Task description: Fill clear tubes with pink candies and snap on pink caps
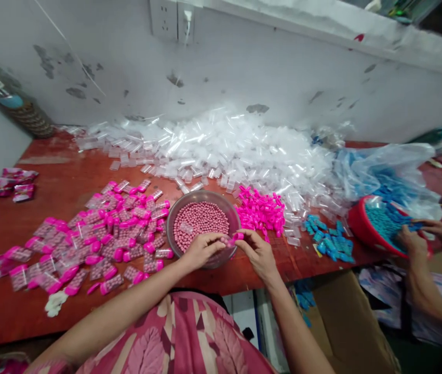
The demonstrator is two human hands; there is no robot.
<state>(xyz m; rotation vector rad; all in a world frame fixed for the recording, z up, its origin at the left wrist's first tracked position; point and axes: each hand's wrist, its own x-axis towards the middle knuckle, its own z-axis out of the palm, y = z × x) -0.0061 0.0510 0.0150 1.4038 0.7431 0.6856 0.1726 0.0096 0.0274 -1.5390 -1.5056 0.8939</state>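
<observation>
Over the right rim of a metal bowl (171,221) of pink beads (201,215), my left hand (205,250) is closed on a small clear container filled with beads (224,240). Close beside it, my right hand (257,252) pinches a bright pink cap (238,236) at the container's end. Behind my right hand lies a heap of pink caps (262,210). Many filled containers with pink caps (104,234) are spread left of the bowl. A large pile of clear empty containers (224,145) stretches along the wall.
On the right, another person's hands (415,241) work at a red bowl (355,221) of blue beads. Blue pieces (332,244), a plastic bag (392,166) and a cardboard box (345,317) are nearby. Pink packets (14,184) lie at the far left of the red table (49,156).
</observation>
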